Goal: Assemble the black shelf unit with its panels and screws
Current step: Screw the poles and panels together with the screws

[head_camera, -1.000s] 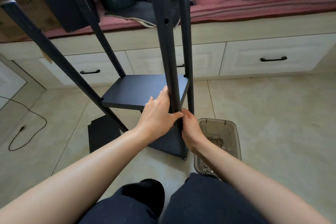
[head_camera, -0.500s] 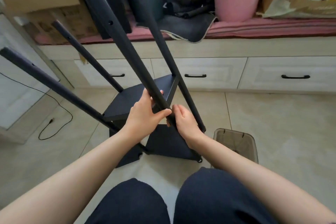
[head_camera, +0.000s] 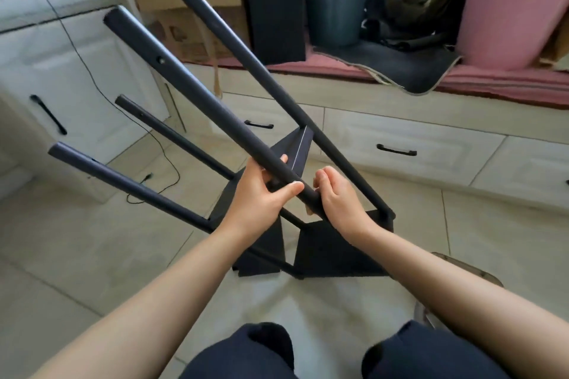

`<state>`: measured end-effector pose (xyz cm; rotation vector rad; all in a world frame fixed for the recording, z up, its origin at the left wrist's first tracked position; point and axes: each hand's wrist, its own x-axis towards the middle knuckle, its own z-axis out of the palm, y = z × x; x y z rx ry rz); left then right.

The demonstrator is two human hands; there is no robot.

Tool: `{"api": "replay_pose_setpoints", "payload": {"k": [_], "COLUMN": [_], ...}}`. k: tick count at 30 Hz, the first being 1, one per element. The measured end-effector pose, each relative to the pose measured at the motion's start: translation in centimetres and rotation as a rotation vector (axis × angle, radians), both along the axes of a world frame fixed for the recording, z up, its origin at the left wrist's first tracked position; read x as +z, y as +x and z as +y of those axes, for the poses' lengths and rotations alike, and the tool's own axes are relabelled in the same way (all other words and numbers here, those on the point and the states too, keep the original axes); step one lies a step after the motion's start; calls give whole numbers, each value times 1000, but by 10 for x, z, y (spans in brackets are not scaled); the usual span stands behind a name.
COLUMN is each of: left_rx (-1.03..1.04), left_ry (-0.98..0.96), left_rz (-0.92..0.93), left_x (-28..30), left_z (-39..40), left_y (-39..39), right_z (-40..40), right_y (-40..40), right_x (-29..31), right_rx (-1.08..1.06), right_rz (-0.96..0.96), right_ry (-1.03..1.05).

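Observation:
The black shelf unit leans far over to the left, its several round posts pointing up and left. My left hand [head_camera: 261, 194] grips the nearest post [head_camera: 191, 89] from the left, thumb across its front. On the same post, just below, my right hand [head_camera: 337, 197] has its fingers curled round it. A black shelf panel [head_camera: 295, 151] sits between the posts behind my hands. The bottom panel [head_camera: 335, 252] stands near the floor, tipped up. A loose black panel [head_camera: 261, 243] lies under the unit.
A clear plastic screw tray [head_camera: 462, 268] sits on the tiled floor behind my right forearm. White drawers [head_camera: 415, 144] line the bench ahead; a cabinet [head_camera: 70, 77] and a black cable [head_camera: 166, 160] are at left. Box, bins and a black panel [head_camera: 274, 3] stand on the bench.
The shelf unit has tipped from nearly upright to leaning steeply left, both hands staying on the near post. My view has swung left, so the screw tray now sits at the right edge.

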<state>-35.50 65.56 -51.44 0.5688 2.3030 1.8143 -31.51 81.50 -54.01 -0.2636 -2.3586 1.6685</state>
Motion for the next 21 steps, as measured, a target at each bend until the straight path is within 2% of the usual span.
{"api": "replay_pose_setpoints", "payload": {"k": [4, 9, 21], "left_rx": [70, 183, 386], "left_ry": [107, 182, 360], "left_rz": [-57, -111, -361], "left_x": [-12, -30, -87], "left_z": [-32, -70, -125], "left_y": [-11, -4, 52], "right_z": [-25, -52, -98], "right_y": [-12, -22, -2], "right_x": [4, 1, -33], "right_rx": [26, 98, 268], "right_rz": [1, -31, -78], "right_ry": [66, 42, 276]}}
